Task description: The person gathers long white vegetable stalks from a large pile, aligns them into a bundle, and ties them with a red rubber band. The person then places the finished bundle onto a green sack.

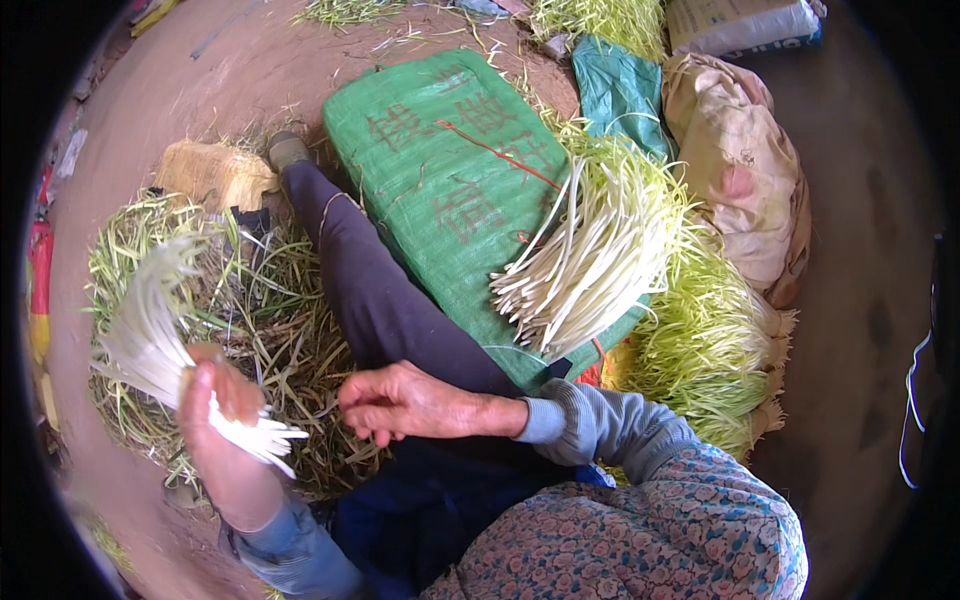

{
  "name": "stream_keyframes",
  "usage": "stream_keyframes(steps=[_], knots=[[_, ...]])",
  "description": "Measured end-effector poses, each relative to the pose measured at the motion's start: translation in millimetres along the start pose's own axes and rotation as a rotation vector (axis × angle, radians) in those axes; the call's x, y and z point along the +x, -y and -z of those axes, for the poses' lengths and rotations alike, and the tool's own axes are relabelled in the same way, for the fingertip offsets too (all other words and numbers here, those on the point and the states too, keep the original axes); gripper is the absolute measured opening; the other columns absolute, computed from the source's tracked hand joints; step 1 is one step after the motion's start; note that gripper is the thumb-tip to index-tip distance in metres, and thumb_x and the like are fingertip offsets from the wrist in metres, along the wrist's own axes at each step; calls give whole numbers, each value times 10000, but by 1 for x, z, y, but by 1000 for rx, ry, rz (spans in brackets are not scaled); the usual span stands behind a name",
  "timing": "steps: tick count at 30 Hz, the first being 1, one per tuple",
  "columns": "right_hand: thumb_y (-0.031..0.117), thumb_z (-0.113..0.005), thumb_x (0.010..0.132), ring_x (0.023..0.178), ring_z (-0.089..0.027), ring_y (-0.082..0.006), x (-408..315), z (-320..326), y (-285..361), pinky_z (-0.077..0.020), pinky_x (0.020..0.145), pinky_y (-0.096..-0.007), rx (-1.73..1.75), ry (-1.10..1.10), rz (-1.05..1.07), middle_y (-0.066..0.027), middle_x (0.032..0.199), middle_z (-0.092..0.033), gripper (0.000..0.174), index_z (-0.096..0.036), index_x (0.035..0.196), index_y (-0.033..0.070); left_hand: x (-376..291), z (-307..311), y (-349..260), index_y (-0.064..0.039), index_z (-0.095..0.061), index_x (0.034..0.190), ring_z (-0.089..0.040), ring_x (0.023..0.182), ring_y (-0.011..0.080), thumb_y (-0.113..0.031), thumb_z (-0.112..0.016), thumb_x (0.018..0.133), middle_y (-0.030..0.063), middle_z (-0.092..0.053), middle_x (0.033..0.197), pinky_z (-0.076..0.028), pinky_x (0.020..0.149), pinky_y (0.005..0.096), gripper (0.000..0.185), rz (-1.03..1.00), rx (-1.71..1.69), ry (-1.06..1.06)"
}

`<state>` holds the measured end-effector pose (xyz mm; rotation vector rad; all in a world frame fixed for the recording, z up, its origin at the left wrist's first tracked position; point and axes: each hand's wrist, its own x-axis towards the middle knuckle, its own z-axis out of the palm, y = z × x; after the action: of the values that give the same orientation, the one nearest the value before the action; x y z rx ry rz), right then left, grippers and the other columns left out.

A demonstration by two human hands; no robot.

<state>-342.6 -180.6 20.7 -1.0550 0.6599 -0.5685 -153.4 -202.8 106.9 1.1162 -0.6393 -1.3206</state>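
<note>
My left hand (225, 409), blurred by motion, grips a bunch of pale blanched garlic shoots (146, 337). The white cut ends poke out below the fist towards the right, and the leafy ends fan up and left. My right hand (394, 405) hovers beside it, near my thigh, fingers loosely bent and somewhat apart, with nothing visible in them. To the right, a larger bundle of the same shoots (585, 277) lies on a green woven-plastic covered block (427, 142), white ends towards me. Red string (491, 150) runs across the cover, which bears writing.
A heap of dry leaf trimmings (277, 352) lies left of my trousered leg (375, 285), by a straw-coloured block (214, 172). On the right are more yellow-green shoots (705, 345), a stained cloth sack (739, 165), a teal plastic sheet (619, 90) and a printed bag (739, 26).
</note>
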Motion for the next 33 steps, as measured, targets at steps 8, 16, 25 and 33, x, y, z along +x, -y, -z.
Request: stream_keyframes(steps=[8, 16, 25, 33], knots=[[153, -535, 939, 622, -597, -86, -18, 31, 0, -500, 558, -236, 166, 45, 115, -33, 769, -607, 159, -544, 1009, 10, 13, -87, -8, -15, -451, 930, -333, 444, 83, -151, -431, 938, -10, -377, 542, -290, 441, 231, 138, -101, 188, 256], [156, -518, 954, 663, -604, -76, -30, 67, 11, -482, 565, -209, 183, -104, 64, -35, 825, -644, 179, -546, 1069, 23, 47, -89, 32, -88, -484, 930, -313, 386, 58, -182, -475, 919, -38, -365, 505, -287, 393, 251, 96, 455, -70, 188], [257, -561, 945, 667, -619, -104, -7, 44, 33, -500, 573, -246, 86, -352, 8, -51, 795, -652, 262, -577, 1039, 13, 12, -19, 41, 35, -549, 969, -452, 455, 136, -147, -587, 847, 52, -490, 589, -358, 431, 276, 223, 840, -216, 300], [55, -701, 717, 970, -558, -331, 21, -1, 43, -496, 799, -384, -919, -426, 170, -142, 1078, -562, 505, -507, 1182, 26, -5, 33, 55, 27, -539, 958, -455, 452, 152, -148, -573, 861, 52, -484, 576, -380, 453, 298, 203, 870, -350, 401]])
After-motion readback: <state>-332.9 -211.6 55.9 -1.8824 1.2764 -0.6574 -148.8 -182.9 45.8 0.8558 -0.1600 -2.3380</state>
